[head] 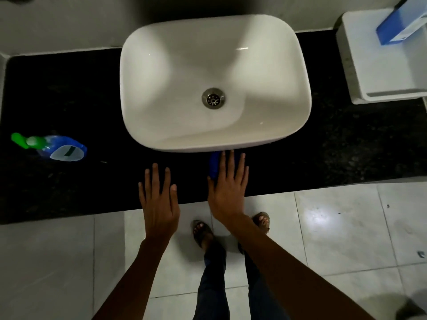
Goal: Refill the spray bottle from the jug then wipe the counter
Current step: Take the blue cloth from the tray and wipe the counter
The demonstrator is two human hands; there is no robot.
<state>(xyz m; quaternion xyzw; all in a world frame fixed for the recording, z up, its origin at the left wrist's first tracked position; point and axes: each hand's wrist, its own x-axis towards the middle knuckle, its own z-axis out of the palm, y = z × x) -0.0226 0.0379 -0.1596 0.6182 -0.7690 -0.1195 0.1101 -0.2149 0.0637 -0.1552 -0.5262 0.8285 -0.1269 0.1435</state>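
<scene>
The spray bottle [52, 147] stands capped far left on the dark tabletop [346, 146], so wiping seems under way: the right hand [227, 183] presses flat on a blue cloth [213, 163] just before the sink [215, 84], the left hand [159, 197] open, empty.

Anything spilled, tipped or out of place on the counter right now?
No spill shows. The spray bottle stands far left on the counter; the right hand presses a blue cloth flat by the sink. No jug in view.
</scene>
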